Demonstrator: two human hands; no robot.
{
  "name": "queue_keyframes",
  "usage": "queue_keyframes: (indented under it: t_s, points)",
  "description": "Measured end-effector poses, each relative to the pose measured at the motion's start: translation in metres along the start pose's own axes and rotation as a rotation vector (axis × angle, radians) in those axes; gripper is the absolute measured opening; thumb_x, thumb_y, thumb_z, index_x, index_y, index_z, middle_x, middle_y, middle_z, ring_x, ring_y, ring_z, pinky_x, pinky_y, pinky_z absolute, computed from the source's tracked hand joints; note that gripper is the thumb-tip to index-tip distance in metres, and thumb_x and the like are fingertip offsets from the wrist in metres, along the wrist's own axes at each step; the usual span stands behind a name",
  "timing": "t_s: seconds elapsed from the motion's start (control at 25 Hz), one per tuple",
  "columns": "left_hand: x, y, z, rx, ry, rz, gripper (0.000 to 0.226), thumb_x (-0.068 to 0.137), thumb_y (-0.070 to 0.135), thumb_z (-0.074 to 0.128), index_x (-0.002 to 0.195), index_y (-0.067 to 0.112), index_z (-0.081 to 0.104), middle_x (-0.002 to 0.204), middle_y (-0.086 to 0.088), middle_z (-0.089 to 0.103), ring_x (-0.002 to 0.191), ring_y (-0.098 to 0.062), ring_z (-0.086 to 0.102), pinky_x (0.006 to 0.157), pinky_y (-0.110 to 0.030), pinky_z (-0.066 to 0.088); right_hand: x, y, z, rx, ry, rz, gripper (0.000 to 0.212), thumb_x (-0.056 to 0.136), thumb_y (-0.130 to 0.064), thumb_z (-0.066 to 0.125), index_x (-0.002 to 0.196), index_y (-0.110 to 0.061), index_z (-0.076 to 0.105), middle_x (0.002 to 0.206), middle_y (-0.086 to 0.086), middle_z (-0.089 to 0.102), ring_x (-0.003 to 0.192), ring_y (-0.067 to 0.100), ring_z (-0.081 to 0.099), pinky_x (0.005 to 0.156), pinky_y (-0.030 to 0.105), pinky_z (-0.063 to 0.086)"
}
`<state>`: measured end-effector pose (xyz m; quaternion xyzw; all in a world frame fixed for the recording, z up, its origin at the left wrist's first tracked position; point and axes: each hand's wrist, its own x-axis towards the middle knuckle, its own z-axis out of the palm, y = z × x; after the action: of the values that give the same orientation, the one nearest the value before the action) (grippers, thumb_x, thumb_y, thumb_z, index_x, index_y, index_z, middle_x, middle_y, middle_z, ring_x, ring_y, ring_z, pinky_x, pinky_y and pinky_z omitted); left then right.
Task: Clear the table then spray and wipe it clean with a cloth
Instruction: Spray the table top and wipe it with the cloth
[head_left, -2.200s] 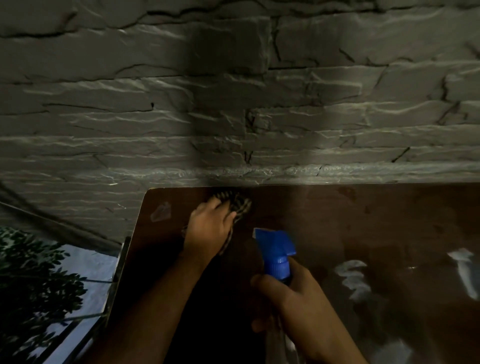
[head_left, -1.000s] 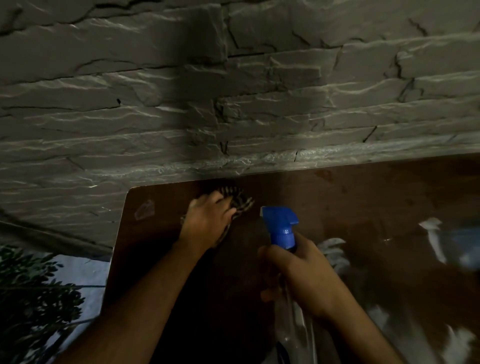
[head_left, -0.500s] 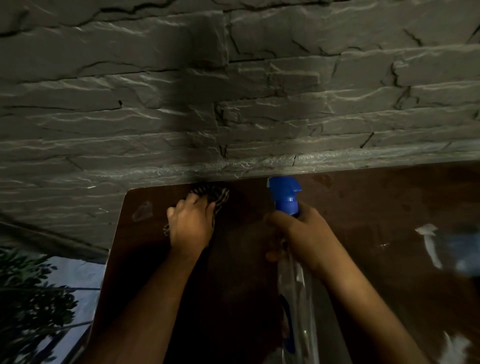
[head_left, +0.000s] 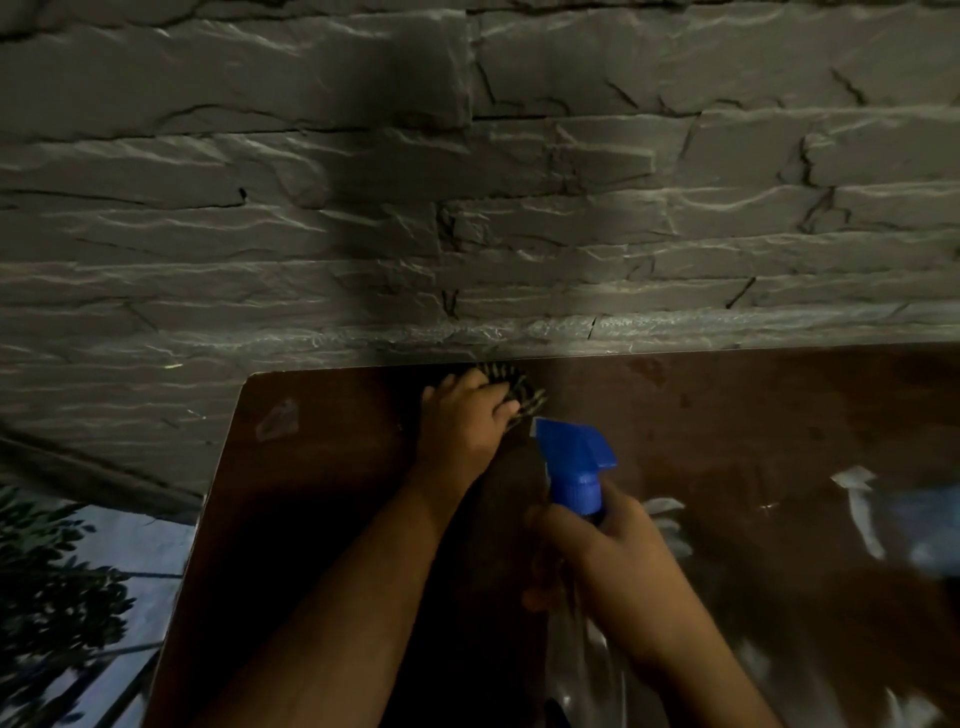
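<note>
Right hand pulled the spray bottle back from the wall edge, fingers wrapped round its neck. Left hand presses the cloth flat at the tabletop's far edge. Cloth looks soft, bunches easily; bottle light, rigid, best gripped at the neck.

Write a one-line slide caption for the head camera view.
Left hand presses a striped cloth on the brown wooden table; right hand grips a clear blue-nozzled spray bottle.
</note>
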<state>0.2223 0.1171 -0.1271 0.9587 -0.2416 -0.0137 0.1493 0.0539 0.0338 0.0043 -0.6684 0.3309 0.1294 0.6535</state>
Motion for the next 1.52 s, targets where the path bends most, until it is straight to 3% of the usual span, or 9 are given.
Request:
queue_keyframes:
  t_s: [0.08, 0.24, 0.44, 0.68, 0.88, 1.0, 1.12, 1.24, 1.52]
  points:
    - [-0.010, -0.015, -0.001, 0.031, 0.001, 0.045, 0.032, 0.096, 0.041, 0.046, 0.119, 0.025, 0.063, 0.117, 0.000, 0.059, 0.104, -0.022, 0.053, 0.084, -0.037, 0.034, -0.006, 0.002, -0.002, 0.020, -0.019, 0.028, 0.013, 0.081, -0.023, 0.070, 0.092, -0.024, 0.064, 0.065, 0.003, 0.071, 0.061, 0.025, 0.070, 0.073, 0.057, 0.060]
    - [0.027, 0.002, -0.003, 0.062, -0.021, -0.205, 0.033, 0.100, 0.040, 0.039, 0.113, 0.022, 0.063, 0.119, -0.002, 0.056, 0.106, -0.022, 0.052, 0.088, -0.038, 0.036, -0.006, 0.000, -0.009, 0.050, -0.021, 0.012, 0.012, 0.078, -0.027, 0.072, 0.088, -0.027, 0.065, 0.063, 0.000, 0.069, 0.059, 0.020, 0.069, 0.070, 0.052, 0.062]
    - [-0.019, 0.006, 0.001, 0.019, -0.062, 0.105, 0.033, 0.096, 0.041, 0.045, 0.119, 0.025, 0.063, 0.116, 0.003, 0.058, 0.101, -0.020, 0.054, 0.080, -0.035, 0.037, -0.009, 0.001, -0.012, 0.070, -0.026, 0.045, 0.017, 0.083, -0.016, 0.070, 0.097, -0.022, 0.062, 0.068, 0.005, 0.068, 0.059, 0.019, 0.067, 0.066, 0.045, 0.063]
    - [0.023, 0.014, 0.012, 0.028, -0.019, -0.157, 0.034, 0.098, 0.039, 0.042, 0.116, 0.022, 0.064, 0.121, -0.004, 0.057, 0.105, -0.026, 0.055, 0.089, -0.040, 0.042, -0.011, 0.009, -0.019, 0.103, 0.016, 0.050, 0.014, 0.077, -0.019, 0.073, 0.084, -0.028, 0.066, 0.063, 0.002, 0.067, 0.063, 0.026, 0.068, 0.068, 0.057, 0.061]
    - [-0.023, -0.007, 0.008, 0.036, -0.003, 0.226, 0.024, 0.092, 0.035, 0.055, 0.110, 0.023, 0.067, 0.106, 0.001, 0.060, 0.091, -0.023, 0.058, 0.076, -0.037, 0.044, -0.016, 0.013, -0.015, 0.099, -0.003, 0.068, 0.020, 0.082, -0.012, 0.071, 0.096, -0.022, 0.061, 0.062, 0.002, 0.066, 0.061, 0.024, 0.066, 0.070, 0.058, 0.060]
    - [-0.021, -0.052, -0.005, 0.080, 0.025, 0.059, 0.031, 0.096, 0.038, 0.045, 0.113, 0.023, 0.066, 0.110, 0.000, 0.062, 0.094, -0.024, 0.059, 0.078, -0.037, 0.041, -0.021, 0.012, -0.020, 0.072, 0.000, 0.065, 0.016, 0.083, -0.017, 0.070, 0.096, -0.021, 0.062, 0.067, 0.006, 0.066, 0.061, 0.024, 0.066, 0.070, 0.057, 0.060]
    - [0.010, -0.036, -0.005, 0.048, -0.026, -0.097, 0.032, 0.097, 0.039, 0.043, 0.117, 0.024, 0.063, 0.116, -0.003, 0.058, 0.102, -0.025, 0.055, 0.083, -0.038, 0.037, -0.025, 0.009, -0.022, 0.082, 0.010, 0.050, 0.010, 0.085, -0.015, 0.067, 0.093, -0.017, 0.062, 0.066, 0.008, 0.061, 0.058, 0.020, 0.061, 0.060, 0.042, 0.062]
    - [-0.021, -0.020, -0.004, 0.017, -0.081, 0.128, 0.030, 0.097, 0.038, 0.046, 0.119, 0.025, 0.063, 0.113, 0.002, 0.057, 0.100, -0.021, 0.055, 0.084, -0.038, 0.037, -0.029, 0.008, -0.020, 0.055, 0.000, 0.049, 0.008, 0.086, -0.014, 0.065, 0.091, -0.015, 0.060, 0.065, 0.009, 0.060, 0.056, 0.019, 0.060, 0.053, 0.026, 0.054]
    - [-0.003, -0.031, -0.002, -0.011, -0.015, -0.020, 0.035, 0.096, 0.041, 0.044, 0.119, 0.024, 0.064, 0.114, 0.001, 0.059, 0.102, -0.021, 0.055, 0.085, -0.038, 0.037, -0.041, 0.034, -0.010, -0.200, 0.058, 0.117, 0.042, 0.053, -0.055, 0.060, 0.081, -0.025, 0.064, 0.063, 0.001, 0.067, 0.062, 0.022, 0.063, 0.075, 0.054, 0.056]
